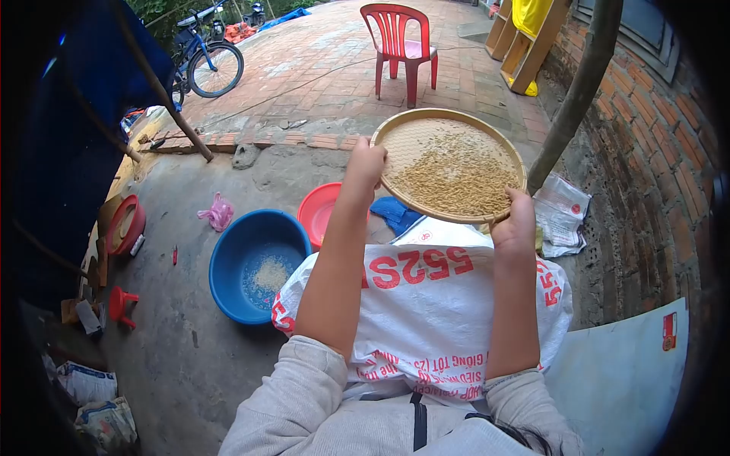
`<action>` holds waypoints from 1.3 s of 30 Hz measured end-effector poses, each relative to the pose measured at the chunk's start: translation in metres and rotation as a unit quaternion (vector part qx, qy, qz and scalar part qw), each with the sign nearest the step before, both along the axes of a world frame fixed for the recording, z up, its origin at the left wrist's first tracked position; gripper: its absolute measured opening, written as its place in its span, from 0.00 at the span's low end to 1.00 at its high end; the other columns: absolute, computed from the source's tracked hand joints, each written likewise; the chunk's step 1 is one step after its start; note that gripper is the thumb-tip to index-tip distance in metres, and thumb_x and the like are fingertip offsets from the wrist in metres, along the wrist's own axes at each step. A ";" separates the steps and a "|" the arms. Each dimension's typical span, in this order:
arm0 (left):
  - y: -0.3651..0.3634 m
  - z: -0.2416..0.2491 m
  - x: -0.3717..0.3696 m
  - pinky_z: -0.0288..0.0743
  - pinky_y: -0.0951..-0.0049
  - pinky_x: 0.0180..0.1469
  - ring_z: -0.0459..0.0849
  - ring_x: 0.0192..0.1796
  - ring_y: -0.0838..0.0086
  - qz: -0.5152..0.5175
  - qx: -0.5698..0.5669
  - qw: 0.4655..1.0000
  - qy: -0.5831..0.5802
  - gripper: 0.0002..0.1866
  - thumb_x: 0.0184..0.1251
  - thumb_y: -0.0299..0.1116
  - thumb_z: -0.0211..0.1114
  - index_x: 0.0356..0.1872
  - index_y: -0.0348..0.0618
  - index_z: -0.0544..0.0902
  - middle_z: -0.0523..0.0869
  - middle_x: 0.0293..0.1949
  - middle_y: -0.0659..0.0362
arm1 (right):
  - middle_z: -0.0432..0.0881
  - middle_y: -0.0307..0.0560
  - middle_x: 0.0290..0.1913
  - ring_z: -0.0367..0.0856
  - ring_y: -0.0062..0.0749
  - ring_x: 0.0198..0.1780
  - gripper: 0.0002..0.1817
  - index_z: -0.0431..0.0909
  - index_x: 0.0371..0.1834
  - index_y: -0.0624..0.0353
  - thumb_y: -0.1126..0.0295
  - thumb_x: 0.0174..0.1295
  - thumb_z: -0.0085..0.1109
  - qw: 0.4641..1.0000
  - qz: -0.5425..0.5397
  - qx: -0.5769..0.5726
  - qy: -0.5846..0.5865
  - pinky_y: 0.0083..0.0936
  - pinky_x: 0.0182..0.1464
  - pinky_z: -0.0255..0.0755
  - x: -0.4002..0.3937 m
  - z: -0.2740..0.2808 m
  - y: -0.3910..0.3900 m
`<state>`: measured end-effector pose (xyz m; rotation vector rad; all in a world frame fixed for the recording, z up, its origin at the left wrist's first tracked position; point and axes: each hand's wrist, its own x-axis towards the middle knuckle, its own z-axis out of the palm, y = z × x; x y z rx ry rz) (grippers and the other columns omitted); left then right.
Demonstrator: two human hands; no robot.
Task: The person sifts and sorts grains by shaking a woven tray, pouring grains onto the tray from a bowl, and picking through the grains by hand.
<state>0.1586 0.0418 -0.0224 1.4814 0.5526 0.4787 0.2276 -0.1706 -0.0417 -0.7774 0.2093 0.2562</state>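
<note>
The winnowing tray (414, 137) is hovering above the sack (426, 296), grain (464, 178) covering much of it. We are clamping its rim between left hand (368, 163) and right hand (515, 220), fingers curled underneath.

The basin (232, 267) is smooth glossy plastic; the chair (411, 50), shiny red plastic.

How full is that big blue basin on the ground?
Nearly empty: the blue basin holds just a small patch of white grains on its floor.
</note>
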 end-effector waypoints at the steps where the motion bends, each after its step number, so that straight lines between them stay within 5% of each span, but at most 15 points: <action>1: 0.003 -0.002 0.002 0.71 0.75 0.20 0.78 0.24 0.75 -0.003 -0.005 1.000 -0.004 0.18 0.53 0.27 0.50 0.46 0.33 0.69 0.76 0.28 0.55 | 0.69 0.63 0.56 0.71 0.55 0.55 0.23 0.59 0.59 0.71 0.75 0.59 0.39 0.995 -0.072 -0.042 -0.046 0.53 0.57 0.67 -0.011 0.002 0.009; 3: 0.008 -0.008 0.006 0.71 0.74 0.18 0.78 0.22 0.75 0.052 -0.089 0.990 -0.097 0.16 0.54 0.28 0.51 0.45 0.34 0.69 0.76 0.28 0.55 | 0.69 0.63 0.56 0.71 0.55 0.55 0.23 0.60 0.59 0.70 0.76 0.58 0.40 0.998 -0.033 -0.006 -0.045 0.53 0.56 0.68 0.011 -0.019 0.000; 7: -0.031 -0.022 0.020 0.68 0.76 0.19 0.77 0.24 0.74 0.055 0.115 0.990 -0.059 0.17 0.56 0.29 0.50 0.47 0.34 0.68 0.76 0.30 0.54 | 0.68 0.64 0.56 0.71 0.55 0.55 0.22 0.61 0.58 0.70 0.78 0.58 0.38 0.993 0.078 0.053 0.071 0.52 0.57 0.67 0.029 0.006 -0.040; 8: -0.029 -0.038 0.033 0.65 0.78 0.17 0.77 0.23 0.76 0.061 0.142 0.980 -0.123 0.20 0.55 0.28 0.50 0.50 0.35 0.67 0.76 0.29 0.55 | 0.68 0.64 0.56 0.71 0.55 0.55 0.22 0.61 0.58 0.70 0.78 0.58 0.38 0.993 0.076 0.048 0.072 0.52 0.57 0.67 0.028 0.005 -0.040; 11: -0.015 -0.003 0.005 0.67 0.77 0.18 0.78 0.24 0.75 -0.008 0.013 1.000 -0.001 0.20 0.54 0.27 0.50 0.50 0.35 0.67 0.76 0.30 0.54 | 0.68 0.62 0.55 0.72 0.52 0.55 0.23 0.58 0.60 0.67 0.78 0.58 0.39 0.996 0.052 0.069 0.029 0.51 0.57 0.68 0.021 0.002 -0.030; 13: 0.000 -0.011 0.009 0.70 0.75 0.18 0.78 0.23 0.73 -0.017 -0.027 0.999 -0.018 0.18 0.53 0.26 0.50 0.47 0.34 0.68 0.76 0.30 0.53 | 0.69 0.60 0.53 0.73 0.48 0.53 0.25 0.55 0.61 0.64 0.79 0.58 0.42 0.988 -0.111 -0.041 -0.103 0.48 0.55 0.70 -0.007 -0.001 0.003; 15: 0.006 -0.015 0.010 0.70 0.74 0.16 0.77 0.21 0.74 0.020 -0.112 0.990 -0.088 0.15 0.53 0.26 0.50 0.44 0.35 0.70 0.76 0.29 0.53 | 0.68 0.57 0.52 0.73 0.45 0.53 0.27 0.53 0.61 0.60 0.80 0.57 0.45 0.993 -0.097 -0.027 -0.058 0.44 0.53 0.72 -0.015 0.011 0.002; 20: -0.041 -0.019 0.020 0.72 0.71 0.17 0.76 0.20 0.73 0.054 0.080 0.994 -0.057 0.14 0.53 0.26 0.50 0.43 0.36 0.68 0.75 0.28 0.53 | 0.74 0.62 0.48 0.76 0.52 0.50 0.18 0.64 0.53 0.74 0.76 0.59 0.39 0.997 0.044 0.048 -0.036 0.44 0.53 0.74 0.045 -0.010 -0.049; 25: 0.010 -0.007 0.004 0.72 0.70 0.17 0.72 0.17 0.74 0.013 -0.044 0.998 -0.041 0.13 0.54 0.27 0.52 0.42 0.36 0.68 0.73 0.25 0.56 | 0.66 0.58 0.53 0.73 0.43 0.53 0.25 0.50 0.57 0.64 0.76 0.60 0.49 0.992 -0.042 -0.055 -0.103 0.35 0.48 0.76 -0.027 0.024 -0.001; 27: 0.030 -0.019 0.006 0.71 0.71 0.15 0.69 0.14 0.75 0.031 -0.161 0.978 -0.128 0.13 0.54 0.28 0.52 0.42 0.36 0.68 0.72 0.24 0.58 | 0.67 0.58 0.52 0.73 0.43 0.53 0.24 0.52 0.57 0.64 0.76 0.60 0.50 0.992 -0.005 -0.066 -0.111 0.37 0.48 0.76 -0.035 0.027 0.005; 30: -0.023 -0.012 0.010 0.73 0.72 0.19 0.73 0.19 0.73 0.054 -0.035 0.994 -0.092 0.12 0.55 0.27 0.51 0.40 0.34 0.68 0.73 0.27 0.56 | 0.68 0.59 0.52 0.75 0.44 0.51 0.21 0.54 0.56 0.66 0.77 0.60 0.46 0.994 -0.034 -0.017 -0.101 0.41 0.48 0.76 0.019 -0.002 -0.023; 32: -0.034 -0.006 0.008 0.75 0.72 0.21 0.74 0.21 0.72 0.066 0.048 0.994 -0.075 0.11 0.55 0.27 0.51 0.39 0.33 0.69 0.73 0.27 0.55 | 0.68 0.60 0.52 0.74 0.45 0.52 0.21 0.54 0.56 0.67 0.77 0.60 0.44 0.993 0.056 0.042 -0.100 0.38 0.50 0.75 0.049 -0.020 -0.048; 34: -0.042 0.004 0.001 0.70 0.73 0.18 0.74 0.21 0.73 0.034 0.010 0.996 -0.086 0.12 0.56 0.28 0.51 0.41 0.35 0.68 0.73 0.26 0.56 | 0.67 0.61 0.53 0.74 0.45 0.52 0.22 0.53 0.57 0.66 0.77 0.60 0.44 0.990 0.089 0.046 -0.103 0.36 0.51 0.75 0.042 -0.011 -0.049; 36: -0.001 -0.010 0.003 0.64 0.74 0.15 0.71 0.18 0.75 0.026 -0.062 0.993 -0.097 0.13 0.57 0.29 0.52 0.43 0.37 0.67 0.73 0.25 0.57 | 0.65 0.61 0.54 0.72 0.44 0.54 0.23 0.51 0.58 0.66 0.77 0.60 0.45 0.988 -0.091 -0.045 -0.114 0.38 0.52 0.74 -0.009 0.017 -0.012; 39: 0.008 -0.013 0.005 0.58 0.75 0.12 0.70 0.15 0.77 0.033 -0.165 0.977 -0.128 0.15 0.57 0.31 0.52 0.45 0.39 0.66 0.73 0.24 0.57 | 0.65 0.59 0.55 0.71 0.44 0.55 0.24 0.50 0.58 0.65 0.76 0.60 0.48 0.990 -0.063 -0.046 -0.114 0.39 0.52 0.73 -0.037 0.029 0.010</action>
